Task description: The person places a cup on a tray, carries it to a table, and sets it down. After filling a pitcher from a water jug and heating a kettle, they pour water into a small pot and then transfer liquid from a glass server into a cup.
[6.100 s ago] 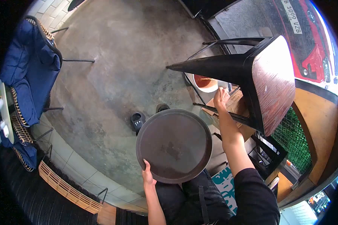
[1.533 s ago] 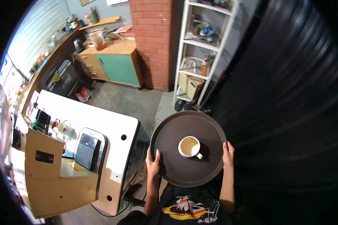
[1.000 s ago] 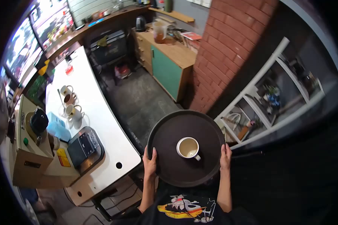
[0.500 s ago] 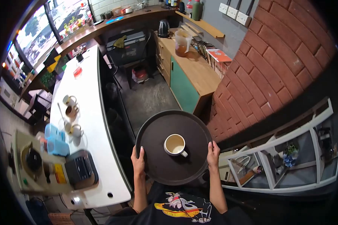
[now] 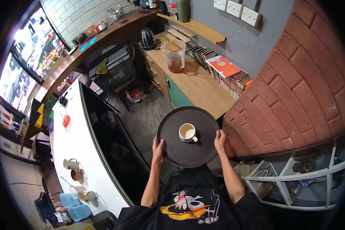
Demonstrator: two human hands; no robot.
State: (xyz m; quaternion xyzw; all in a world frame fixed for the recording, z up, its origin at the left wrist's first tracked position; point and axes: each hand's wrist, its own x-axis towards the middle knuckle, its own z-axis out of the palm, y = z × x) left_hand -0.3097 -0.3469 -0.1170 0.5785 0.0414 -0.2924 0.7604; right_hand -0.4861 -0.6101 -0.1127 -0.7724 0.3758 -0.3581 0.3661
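A round dark tray point(image 5: 172, 147) is held level in front of the dark shirt, with one white cup point(image 5: 187, 132) standing near its middle. The inside of the cup looks pale. My left hand point(image 5: 157, 150) grips the tray's left edge, thumb on top and fingers partly hidden below. On the opposite edge my right hand point(image 5: 220, 141) holds the rim in the same way. Beyond the tray is a wooden cabinet point(image 5: 203, 90) with a green door, bearing a clear jug point(image 5: 174, 57) of brown liquid.
On the left, a long white counter point(image 5: 69, 142) bears several mugs and light-blue containers point(image 5: 79, 212). A black kettle point(image 5: 147, 38) and a row of books stand on the cabinet. A brick wall point(image 5: 295, 103) and white shelf frame point(image 5: 295, 178) flank the right.
Both hands have carried the tray and cup forward, toward the wooden cabinet, which now appears closer. The view has turned, and the white counter lies lower and further left.
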